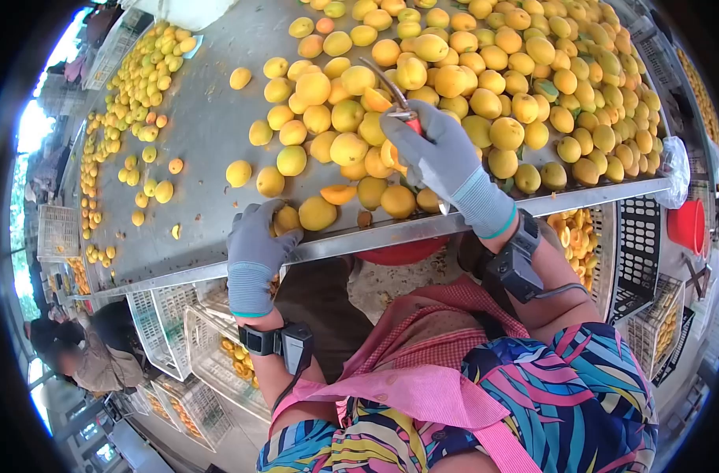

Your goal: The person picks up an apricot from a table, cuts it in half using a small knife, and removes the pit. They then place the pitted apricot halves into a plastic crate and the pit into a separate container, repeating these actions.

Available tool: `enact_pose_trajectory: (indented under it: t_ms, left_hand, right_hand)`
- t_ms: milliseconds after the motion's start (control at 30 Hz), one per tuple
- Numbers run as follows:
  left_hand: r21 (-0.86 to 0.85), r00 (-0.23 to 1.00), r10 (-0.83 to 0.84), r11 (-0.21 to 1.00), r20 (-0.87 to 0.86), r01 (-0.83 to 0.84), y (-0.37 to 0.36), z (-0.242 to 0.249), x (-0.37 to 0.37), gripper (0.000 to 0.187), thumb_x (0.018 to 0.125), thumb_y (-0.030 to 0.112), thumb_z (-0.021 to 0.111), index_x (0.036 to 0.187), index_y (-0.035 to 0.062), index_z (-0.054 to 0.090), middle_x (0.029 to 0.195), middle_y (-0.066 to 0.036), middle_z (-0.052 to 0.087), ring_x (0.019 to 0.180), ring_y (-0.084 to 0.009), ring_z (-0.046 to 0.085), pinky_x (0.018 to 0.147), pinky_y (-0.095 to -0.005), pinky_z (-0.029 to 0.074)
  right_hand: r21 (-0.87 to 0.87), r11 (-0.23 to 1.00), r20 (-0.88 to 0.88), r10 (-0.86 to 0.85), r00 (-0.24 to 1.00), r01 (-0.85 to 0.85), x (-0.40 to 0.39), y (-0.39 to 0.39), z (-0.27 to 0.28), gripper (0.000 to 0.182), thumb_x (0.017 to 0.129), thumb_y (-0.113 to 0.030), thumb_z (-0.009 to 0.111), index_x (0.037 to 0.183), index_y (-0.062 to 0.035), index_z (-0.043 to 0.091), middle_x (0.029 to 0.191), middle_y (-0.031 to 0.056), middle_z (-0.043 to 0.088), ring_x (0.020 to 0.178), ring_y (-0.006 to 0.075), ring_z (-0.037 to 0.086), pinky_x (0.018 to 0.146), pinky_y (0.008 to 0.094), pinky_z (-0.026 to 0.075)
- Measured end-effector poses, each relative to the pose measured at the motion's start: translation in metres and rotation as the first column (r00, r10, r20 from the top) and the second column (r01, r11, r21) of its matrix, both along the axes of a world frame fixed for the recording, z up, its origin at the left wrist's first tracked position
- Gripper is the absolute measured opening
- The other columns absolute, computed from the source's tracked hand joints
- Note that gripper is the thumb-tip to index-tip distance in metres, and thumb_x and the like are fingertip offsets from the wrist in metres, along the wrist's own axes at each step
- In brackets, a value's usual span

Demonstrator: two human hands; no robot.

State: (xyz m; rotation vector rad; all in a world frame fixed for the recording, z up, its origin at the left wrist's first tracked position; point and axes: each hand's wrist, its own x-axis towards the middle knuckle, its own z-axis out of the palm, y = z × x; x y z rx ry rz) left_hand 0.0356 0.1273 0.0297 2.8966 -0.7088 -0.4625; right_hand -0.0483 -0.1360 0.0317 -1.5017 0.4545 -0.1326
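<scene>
My left hand [257,240], in a grey glove, is at the metal table's near edge with its fingers curled round an apricot [287,219]. Beside it sit a whole apricot [317,213] and a cut apricot half [338,194]. My right hand [434,146], gloved the same way, grips a red-handled tool with a curved metal blade [385,81] pointing up and away over the fruit. An orange apricot piece [392,155] shows just under my right fingers. A large heap of apricots [525,63] covers the table around and beyond this hand.
The table's raised metal rim [422,233] runs below both hands. More apricots [139,75] lie along the far left side. Below the table stand a white crate [162,327] and a crate of apricot halves [574,236]. A red bucket [686,226] is right; another person [99,355] is left.
</scene>
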Motion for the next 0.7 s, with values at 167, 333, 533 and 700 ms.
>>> enact_pose_trajectory:
  t_ms: [167,333,533,700]
  left_hand:
    - [-0.141,1.0,-0.001,0.99,-0.01,-0.001,0.007,-0.016,0.002,0.055,0.066,0.026,0.077,0.117,0.0148,0.058,0.107,-0.011,0.062,0.104,-0.0315,0.055,0.093,-0.0423,0.043]
    - [-0.099,0.999,-0.025,0.995,0.028,0.028,0.003,-0.014,0.004,0.061,0.064,0.024,0.077,0.121,0.0133,0.056,0.105,-0.013,0.064,0.1,-0.0321,0.057,0.091,-0.0429,0.043]
    - [-0.764,0.85,0.026,0.424,-0.527,-0.486,-0.022,0.009,-0.01,0.054,0.09,0.031,0.063,0.133,0.0032,0.045,0.11,-0.005,0.06,0.098,-0.0173,0.059,0.082,-0.0285,0.05]
    - [-0.688,0.643,-0.398,-0.039,-0.654,-0.725,-0.066,-0.011,-0.019,0.071,0.085,0.051,0.06,0.136,0.0062,0.039,0.118,-0.004,0.055,0.094,-0.0155,0.058,0.071,-0.0252,0.049]
  right_hand:
    - [0.217,0.974,0.051,0.047,0.998,-0.057,-0.007,0.003,0.003,0.034,0.093,-0.031,0.055,0.114,-0.0041,0.054,0.068,-0.0024,0.05,0.055,0.0043,0.046,0.046,0.022,0.036]
    - [0.208,0.977,0.158,0.012,0.987,-0.045,-0.007,0.004,-0.002,0.039,0.095,-0.03,0.053,0.123,-0.0033,0.051,0.073,-0.0027,0.051,0.061,0.005,0.049,0.053,0.0229,0.041]
    - [0.147,0.982,0.166,0.094,0.982,-0.119,-0.015,0.012,0.001,0.043,0.095,-0.032,0.051,0.126,-0.0019,0.048,0.072,0.0027,0.054,0.064,0.0069,0.052,0.057,0.0241,0.042]
    - [-0.149,0.976,0.263,0.194,0.945,-0.159,-0.022,0.026,0.003,0.053,0.096,-0.031,0.048,0.138,-0.0013,0.036,0.082,0.0183,0.062,0.073,0.0269,0.064,0.065,0.035,0.048]
